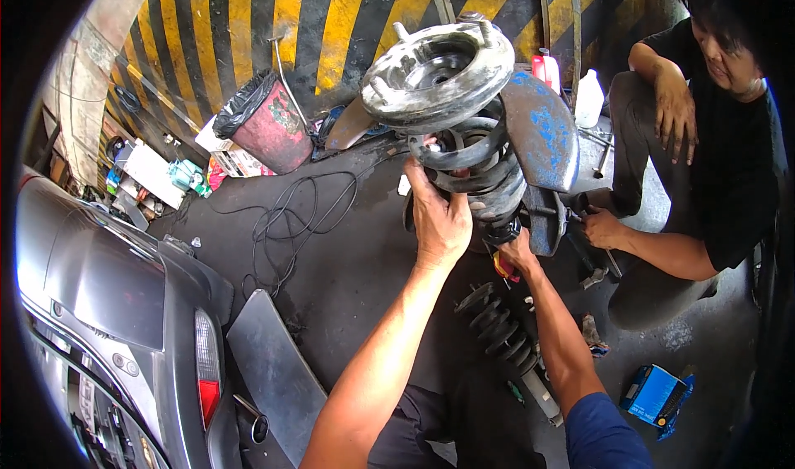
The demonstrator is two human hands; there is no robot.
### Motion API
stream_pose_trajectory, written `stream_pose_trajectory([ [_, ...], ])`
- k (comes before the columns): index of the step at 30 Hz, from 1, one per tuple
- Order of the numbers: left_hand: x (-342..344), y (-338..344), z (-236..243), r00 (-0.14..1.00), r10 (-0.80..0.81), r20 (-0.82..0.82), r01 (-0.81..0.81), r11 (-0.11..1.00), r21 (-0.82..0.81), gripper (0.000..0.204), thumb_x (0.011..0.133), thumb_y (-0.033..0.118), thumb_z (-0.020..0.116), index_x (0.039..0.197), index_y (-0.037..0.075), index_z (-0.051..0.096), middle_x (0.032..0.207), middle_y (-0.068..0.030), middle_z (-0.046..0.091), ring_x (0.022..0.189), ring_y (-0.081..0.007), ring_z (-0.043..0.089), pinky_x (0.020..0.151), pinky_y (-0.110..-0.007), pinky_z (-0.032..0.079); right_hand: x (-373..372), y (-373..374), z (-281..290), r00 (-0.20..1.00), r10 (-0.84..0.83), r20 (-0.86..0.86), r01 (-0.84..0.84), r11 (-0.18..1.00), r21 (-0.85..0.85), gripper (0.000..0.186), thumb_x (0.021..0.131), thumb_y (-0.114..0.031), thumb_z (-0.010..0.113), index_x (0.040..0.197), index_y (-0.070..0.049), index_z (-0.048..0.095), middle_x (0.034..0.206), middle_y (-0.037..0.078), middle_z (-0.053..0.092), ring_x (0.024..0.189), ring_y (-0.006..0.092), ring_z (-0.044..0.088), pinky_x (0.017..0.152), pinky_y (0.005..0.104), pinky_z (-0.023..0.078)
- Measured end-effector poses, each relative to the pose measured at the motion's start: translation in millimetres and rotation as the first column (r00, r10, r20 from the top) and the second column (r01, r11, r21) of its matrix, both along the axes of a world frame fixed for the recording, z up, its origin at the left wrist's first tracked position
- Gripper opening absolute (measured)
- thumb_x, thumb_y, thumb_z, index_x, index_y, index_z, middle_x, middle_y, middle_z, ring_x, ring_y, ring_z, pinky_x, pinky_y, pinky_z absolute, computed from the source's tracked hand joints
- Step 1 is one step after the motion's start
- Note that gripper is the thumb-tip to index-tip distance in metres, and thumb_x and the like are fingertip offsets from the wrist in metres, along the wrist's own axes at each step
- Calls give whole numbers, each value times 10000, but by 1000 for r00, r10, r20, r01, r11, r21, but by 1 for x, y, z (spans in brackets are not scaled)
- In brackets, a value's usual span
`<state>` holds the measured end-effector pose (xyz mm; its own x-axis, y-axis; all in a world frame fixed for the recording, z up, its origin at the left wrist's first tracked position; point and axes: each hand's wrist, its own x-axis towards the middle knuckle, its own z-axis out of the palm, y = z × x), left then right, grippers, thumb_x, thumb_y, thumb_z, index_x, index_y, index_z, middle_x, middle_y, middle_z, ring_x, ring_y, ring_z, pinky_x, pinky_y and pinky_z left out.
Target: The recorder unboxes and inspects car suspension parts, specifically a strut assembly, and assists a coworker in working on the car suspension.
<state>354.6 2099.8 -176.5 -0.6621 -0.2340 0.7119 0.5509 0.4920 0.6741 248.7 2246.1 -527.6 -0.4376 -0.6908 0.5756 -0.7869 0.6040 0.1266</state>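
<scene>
In front of me a strut assembly stands tilted, with a round, dusty top mount (pixel 439 72) and a thick coil spring (pixel 489 167) beneath it. Worn blue, rusty metal plates (pixel 542 134) hold the spring at its right side, like a spring compressor. My left hand (pixel 440 227) is closed on the left side of the coil spring, fingertips partly hidden behind the coils. Lower down, my right hand (pixel 520 252) grips the strut's lower end, next to a black collar (pixel 502 233); its fingers are partly hidden. Below lies another strut with a dark spring (pixel 505 336).
A co-worker (pixel 712 163) crouches at right, one hand (pixel 604 227) by the metal plates. A silver car (pixel 99 262) stands at left beside a flat grey panel (pixel 275 370). A black cable (pixel 290 225), red bin (pixel 273 129), white jug (pixel 589 101) and blue box (pixel 654 394) lie around.
</scene>
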Motion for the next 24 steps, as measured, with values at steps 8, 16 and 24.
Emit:
stream_pose_trajectory([
  [8, -5, 14, 0, 999, 45, -20, -44, 999, 27, 493, 976, 249, 570, 1333, 4, 334, 1300, -190, 437, 1212, -263, 449, 1040, -385, 329, 30, 4, 50, 842, 145, 519, 166, 846, -506, 260, 847, -210, 665, 1062, -64, 641, 1031, 128, 684, 933, 303, 657, 792, 429, 503],
  [16, -13, 7, -13, 997, 36, -62, -28, 992, 120, 597, 951, 215, 597, 1378, -28, 256, 1349, -254, 379, 1254, -324, 430, 1062, -418, 319, 43, -6, 87, 570, 393, 722, 304, 715, -630, 503, 837, -257, 696, 1269, -72, 516, 1225, 153, 556, 1120, 347, 541, 975, 451, 423],
  [24, -12, 13, -7, 993, 9, -120, -6, 1000, 19, 568, 960, 221, 571, 1362, -36, 262, 1343, -251, 382, 1248, -330, 419, 1076, -431, 278, 54, 2, 97, 705, 240, 668, 266, 783, -562, 539, 828, -245, 706, 1285, -51, 497, 1201, 149, 593, 1116, 301, 568, 979, 418, 428],
])
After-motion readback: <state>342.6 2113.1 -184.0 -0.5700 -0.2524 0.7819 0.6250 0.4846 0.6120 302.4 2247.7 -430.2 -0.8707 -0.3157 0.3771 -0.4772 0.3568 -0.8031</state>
